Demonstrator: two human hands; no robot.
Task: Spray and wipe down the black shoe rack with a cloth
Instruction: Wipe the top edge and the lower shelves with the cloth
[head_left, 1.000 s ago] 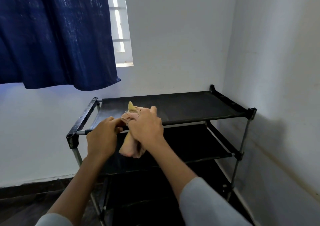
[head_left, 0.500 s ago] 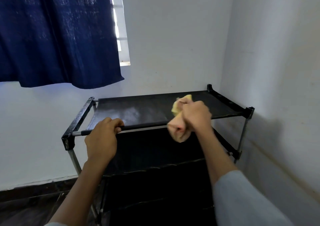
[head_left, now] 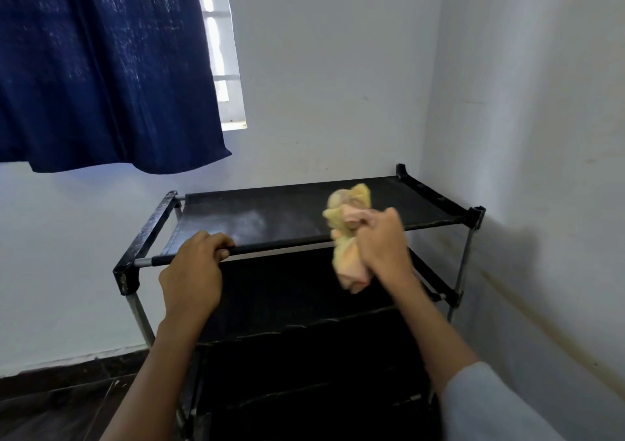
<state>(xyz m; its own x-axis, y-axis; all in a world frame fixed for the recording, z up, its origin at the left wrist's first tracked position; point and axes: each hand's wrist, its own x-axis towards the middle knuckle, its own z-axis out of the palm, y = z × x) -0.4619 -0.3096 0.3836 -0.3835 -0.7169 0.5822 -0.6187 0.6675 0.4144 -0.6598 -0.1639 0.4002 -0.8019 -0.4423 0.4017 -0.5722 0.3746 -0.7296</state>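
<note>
Head view: the black fabric-and-metal shoe rack (head_left: pixel 436 197) in the corner is steadied at its front bar by the left hand (head_left: pixel 192 271), while a bunched yellow-peach cloth (head_left: pixel 348 237) — gripped in the right hand (head_left: pixel 382 241) — is rubbed along the top shelf's front right edge; wiping is judged underway — the lower tiers likely need attention next.

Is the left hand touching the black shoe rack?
Touching. The head view shows the left hand with fingers curled over the front bar of the shoe rack.
</note>
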